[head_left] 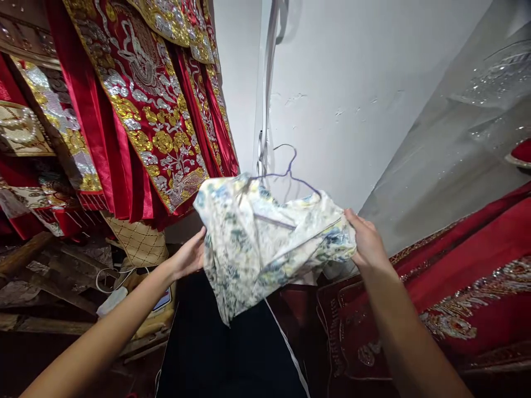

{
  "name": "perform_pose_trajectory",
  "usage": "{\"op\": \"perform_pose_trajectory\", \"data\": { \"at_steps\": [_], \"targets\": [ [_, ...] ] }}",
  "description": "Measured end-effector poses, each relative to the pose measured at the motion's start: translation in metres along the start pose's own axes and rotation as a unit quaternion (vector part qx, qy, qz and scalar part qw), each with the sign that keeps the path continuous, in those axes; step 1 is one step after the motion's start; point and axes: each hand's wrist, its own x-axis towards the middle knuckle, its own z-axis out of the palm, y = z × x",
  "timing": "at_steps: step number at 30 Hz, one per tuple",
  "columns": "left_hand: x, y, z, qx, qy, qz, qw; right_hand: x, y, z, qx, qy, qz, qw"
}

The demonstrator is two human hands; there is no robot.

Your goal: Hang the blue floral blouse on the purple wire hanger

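A white blouse (236,249) with a blue, green and yellow floral print is spread out in front of me. A thin purple hanger (290,174) sits inside its neckline, hook upward. My left hand (193,254) is at the blouse's left edge, its fingertips hidden behind the cloth. At the right side my right hand (365,237) grips the sleeve end, with the thumb in front and the fingers partly behind. The blouse tilts a little, and its lower left corner hangs down over my dark trousers (219,354).
Red costumes with gold and silver embroidery (161,127) hang at the left. More red embroidered cloth (468,276) lies at the right, below clear plastic covers (498,83). A white wall (332,66) stands ahead. Wooden poles (45,323) and a phone (162,300) are low at the left.
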Motion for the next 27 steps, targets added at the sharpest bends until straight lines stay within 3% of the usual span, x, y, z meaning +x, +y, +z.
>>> {"op": "perform_pose_trajectory", "data": {
  "at_steps": [3, 6, 9, 14, 20, 21, 23, 24, 27],
  "targets": [
    [0.004, -0.020, -0.005, -0.016, 0.020, -0.031, 0.999, 0.016, -0.005, 0.014, 0.001, 0.003, -0.025, 1.000],
    [0.010, -0.046, -0.001, 0.014, 0.094, 0.016, 0.995, 0.018, 0.001, 0.033, -0.003, -0.028, 0.000, 1.000],
    [0.011, -0.074, 0.005, 0.029, 0.151, 0.043, 0.987, 0.010, 0.013, 0.036, 0.002, -0.025, 0.028, 0.999],
    [0.010, -0.107, 0.017, 0.018, 0.152, 0.019, 0.988, 0.003, 0.020, 0.035, 0.000, -0.012, 0.034, 0.999],
    [0.007, -0.124, 0.026, 0.019, 0.186, 0.031, 0.982, 0.010, 0.012, 0.047, -0.072, -0.089, 0.074, 0.991],
    [0.005, -0.127, 0.027, 0.015, 0.186, 0.024, 0.982, 0.010, 0.015, 0.043, -0.096, -0.070, 0.052, 0.992],
    [0.000, -0.134, 0.032, 0.001, 0.184, -0.001, 0.983, 0.002, 0.027, 0.029, -0.159, 0.029, -0.034, 0.986],
    [-0.002, -0.138, 0.035, -0.009, 0.186, -0.013, 0.982, -0.005, 0.037, 0.022, -0.194, 0.103, -0.094, 0.971],
    [-0.008, -0.151, 0.051, -0.041, 0.215, -0.023, 0.975, -0.043, 0.080, 0.010, -0.259, 0.300, -0.230, 0.889]
  ]
}}
